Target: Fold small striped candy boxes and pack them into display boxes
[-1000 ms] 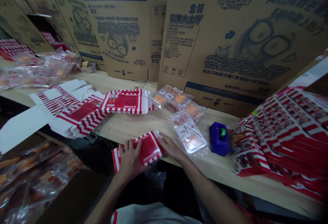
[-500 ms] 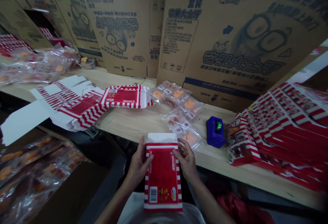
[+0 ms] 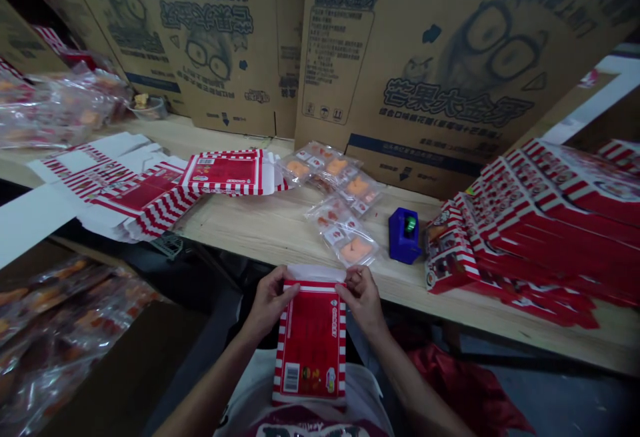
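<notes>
A red carton with white-striped edges (image 3: pixel 311 343) stands against my lap, its barcode side facing me and its white flap at the top. My left hand (image 3: pixel 271 300) grips the upper left corner, thumb on the printed face. At the upper right corner, my right hand (image 3: pixel 363 297) pinches the carton near the flap. Just past the carton, several clear packets of orange candy (image 3: pixel 357 248) lie on the wooden table (image 3: pixel 240 227).
A blue tape dispenser (image 3: pixel 404 240) sits right of the packets, beside stacked red cartons (image 3: pixel 545 223). Flattened cartons (image 3: pixel 135 190) overlap at left. Big cardboard boxes (image 3: pixel 220 37) line the back. Below left, an open box holds bagged candy (image 3: pixel 75 330).
Both hands have shifted up to the carton's top corners, by the flap. The flap now leans and looks shorter. The view has moved slightly.
</notes>
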